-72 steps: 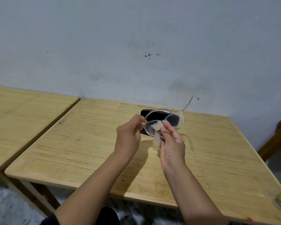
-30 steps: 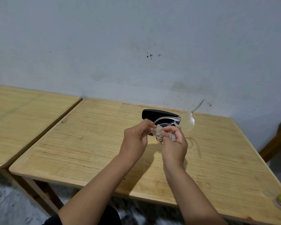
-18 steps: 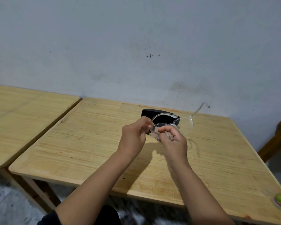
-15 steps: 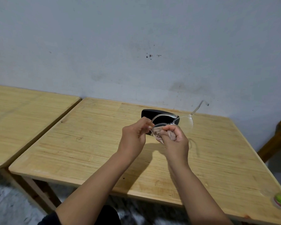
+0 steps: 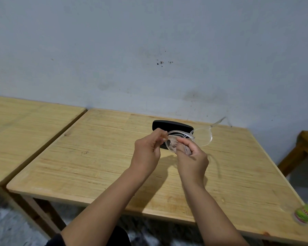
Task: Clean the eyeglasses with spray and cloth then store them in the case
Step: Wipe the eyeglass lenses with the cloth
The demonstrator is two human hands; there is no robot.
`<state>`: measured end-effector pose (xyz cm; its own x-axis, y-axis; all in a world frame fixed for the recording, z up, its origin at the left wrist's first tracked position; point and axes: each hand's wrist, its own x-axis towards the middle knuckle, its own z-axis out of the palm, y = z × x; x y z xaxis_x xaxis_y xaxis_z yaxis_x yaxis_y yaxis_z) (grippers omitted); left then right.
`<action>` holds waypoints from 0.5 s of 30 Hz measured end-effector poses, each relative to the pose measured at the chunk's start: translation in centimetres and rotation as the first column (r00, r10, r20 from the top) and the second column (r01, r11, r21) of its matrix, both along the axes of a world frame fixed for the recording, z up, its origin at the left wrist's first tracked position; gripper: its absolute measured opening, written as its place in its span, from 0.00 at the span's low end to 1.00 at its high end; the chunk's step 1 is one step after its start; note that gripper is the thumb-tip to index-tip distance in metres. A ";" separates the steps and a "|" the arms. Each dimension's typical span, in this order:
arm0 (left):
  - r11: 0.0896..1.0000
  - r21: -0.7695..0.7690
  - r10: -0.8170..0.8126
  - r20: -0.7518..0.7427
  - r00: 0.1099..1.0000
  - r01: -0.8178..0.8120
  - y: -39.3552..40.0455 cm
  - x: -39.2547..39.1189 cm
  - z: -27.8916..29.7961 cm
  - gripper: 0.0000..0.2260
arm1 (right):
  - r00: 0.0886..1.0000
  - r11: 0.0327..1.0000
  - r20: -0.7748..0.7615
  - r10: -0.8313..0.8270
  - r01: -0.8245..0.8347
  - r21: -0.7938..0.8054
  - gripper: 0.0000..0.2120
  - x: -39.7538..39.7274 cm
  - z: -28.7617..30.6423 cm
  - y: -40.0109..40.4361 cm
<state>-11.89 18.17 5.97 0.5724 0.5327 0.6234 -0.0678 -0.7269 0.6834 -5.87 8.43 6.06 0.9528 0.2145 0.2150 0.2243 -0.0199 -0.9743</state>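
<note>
my left hand (image 5: 146, 153) pinches the left end of the eyeglasses (image 5: 188, 139), thumb and forefinger closed on the clear frame near its hinge. my right hand (image 5: 191, 157) is closed on the cloth (image 5: 184, 150), bunched and pressed against the left lens. glasses are held off the table (image 5: 96, 157), above its far middle.

long axis of the frame runs left to right, tilting away to the right. the far lens (image 5: 203, 137) hangs free past my right hand, uncovered, one temple arm (image 5: 219, 121) sticking out toward the wall. judgement: left lens is in hand; the next wipe lies to the right, so the right hand is the nearer one and needs only to slide along the frame.

the case (image 5: 172, 126), black, lies on the table just behind the glasses, partly hidden by them; i cannot tell if it is open. a green-labelled bottle (image 5: 305, 213) sits well apart at the near right edge. a second table (image 5: 25, 130) stands to the left. nothing lies between glasses and case.
</note>
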 end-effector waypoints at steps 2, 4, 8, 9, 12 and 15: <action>1.000 -0.024 -0.006 -0.015 1.000 0.006 -0.7 0.2 0.0 0.15 | 0.997 0.996 -0.028 -0.068 0.070 0.060 0.08 -0.3 -0.4 0.5; 0.999 -0.045 -0.021 -0.023 1.000 0.020 -1.4 0.3 -0.1 0.16 | 0.989 0.977 -0.113 -0.099 0.118 0.178 0.07 -0.7 -0.5 0.8; 0.995 -0.089 -0.045 -0.040 0.998 0.042 -2.5 0.3 -0.5 0.16 | 0.952 0.933 -0.298 -0.076 0.173 0.315 0.07 -0.9 0.0 1.1; 0.994 -0.101 -0.054 -0.044 0.998 0.049 -2.6 0.3 -0.5 0.15 | 0.948 0.935 -0.314 -0.052 0.157 0.318 0.07 -0.9 0.1 1.1; 0.993 -0.089 -0.077 -0.024 0.997 0.075 -2.4 0.2 0.0 0.18 | 0.963 0.963 -0.270 -0.008 0.081 0.257 0.06 -0.7 0.1 1.0; 0.996 -0.069 -0.063 -0.020 0.998 0.062 -1.6 0.0 0.3 0.20 | 0.976 0.984 -0.199 0.086 -0.051 0.171 0.08 -0.3 0.3 0.6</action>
